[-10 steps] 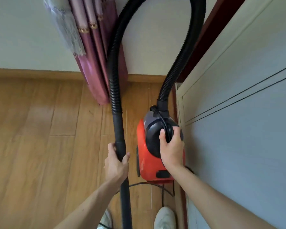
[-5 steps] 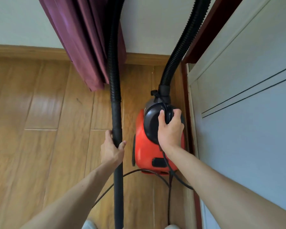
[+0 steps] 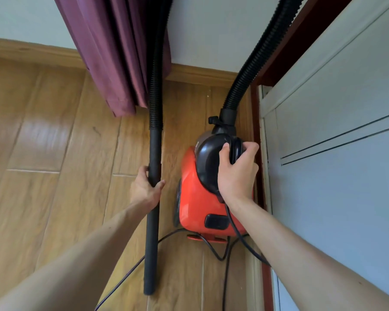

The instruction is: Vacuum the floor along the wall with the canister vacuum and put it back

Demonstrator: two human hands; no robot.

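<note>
Two curled hands: left hand grips wand, right hand vacuum handle

Right hand round the red canister vacuum's black handle, left hand round the wand.

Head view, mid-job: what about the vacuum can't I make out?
Hose: upper loop cut off by the top edge, head view.
Canister top grip: mostly covered by the right hand curled round it.
Power cord: runs off the bottom edge; plug unseen.
Canister's underside: hidden by its own body.
Tube: left hand grip hides a short stretch.
</note>
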